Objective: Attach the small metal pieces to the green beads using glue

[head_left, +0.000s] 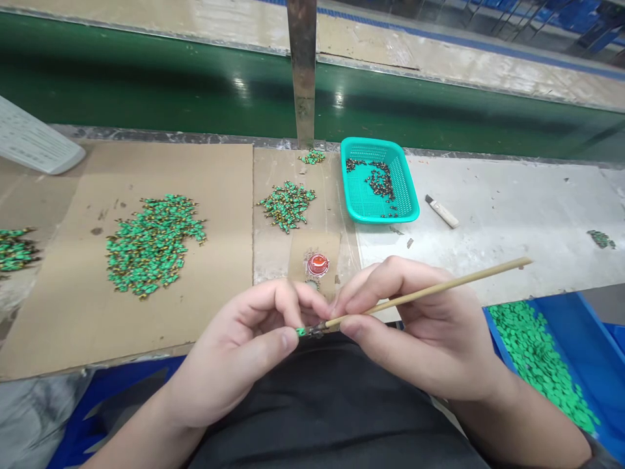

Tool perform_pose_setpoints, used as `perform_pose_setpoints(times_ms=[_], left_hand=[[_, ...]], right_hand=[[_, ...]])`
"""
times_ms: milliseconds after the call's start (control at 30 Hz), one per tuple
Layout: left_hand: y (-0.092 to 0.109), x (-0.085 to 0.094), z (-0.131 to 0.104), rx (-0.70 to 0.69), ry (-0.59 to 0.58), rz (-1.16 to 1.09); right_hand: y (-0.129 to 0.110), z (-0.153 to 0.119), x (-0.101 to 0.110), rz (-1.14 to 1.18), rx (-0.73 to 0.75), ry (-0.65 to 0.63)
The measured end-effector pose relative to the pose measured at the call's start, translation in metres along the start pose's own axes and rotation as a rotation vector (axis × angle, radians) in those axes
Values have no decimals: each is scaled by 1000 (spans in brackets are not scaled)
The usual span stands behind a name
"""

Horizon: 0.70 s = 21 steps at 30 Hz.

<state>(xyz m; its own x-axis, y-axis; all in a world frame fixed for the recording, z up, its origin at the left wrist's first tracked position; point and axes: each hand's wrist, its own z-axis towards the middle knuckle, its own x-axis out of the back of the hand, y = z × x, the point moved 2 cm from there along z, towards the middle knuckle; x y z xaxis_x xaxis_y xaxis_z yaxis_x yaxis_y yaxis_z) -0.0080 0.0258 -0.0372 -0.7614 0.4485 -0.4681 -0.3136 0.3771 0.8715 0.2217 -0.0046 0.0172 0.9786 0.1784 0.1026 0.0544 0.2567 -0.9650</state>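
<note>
My left hand [254,345] pinches a small green piece [301,332] between thumb and fingers. My right hand [415,319] is closed on a thin wooden stick [439,286], whose left end touches a small dark part [317,329] joined to or against the green piece. Fingertips hide some of this contact. Just beyond the hands, a red blob [318,264] lies on a small cardboard piece [332,244]. Farther back are a pile of green and brassy pieces [288,205] and a turquoise basket [381,218] holding small dark parts [381,181].
A larger pile of green and brassy pieces [151,244] covers part of the left cardboard [224,176]. On the right lies a white-handled tool [442,212]. Below the table's right edge, a blue bin [581,339] holds green discs [537,352]. A metal post [303,78] stands behind.
</note>
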Motion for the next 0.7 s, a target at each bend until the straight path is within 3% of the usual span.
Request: perform_pose_setpoints(times_ms=[300,400,567,633,700], left_hand=[[0,3,0,12,35,27],[-5,11,-3,29,56,38],[-17,38,-8,37,163,74],[-19,50,-8,40,214,84],[-19,57,-7,40,245,88]], right_hand=[[8,1,-1,81,-10,45],[12,4,8,156,15,120],[27,28,57,112,161,283],[35,48,84,-102,169,342],[45,73,106,-500,69,327]])
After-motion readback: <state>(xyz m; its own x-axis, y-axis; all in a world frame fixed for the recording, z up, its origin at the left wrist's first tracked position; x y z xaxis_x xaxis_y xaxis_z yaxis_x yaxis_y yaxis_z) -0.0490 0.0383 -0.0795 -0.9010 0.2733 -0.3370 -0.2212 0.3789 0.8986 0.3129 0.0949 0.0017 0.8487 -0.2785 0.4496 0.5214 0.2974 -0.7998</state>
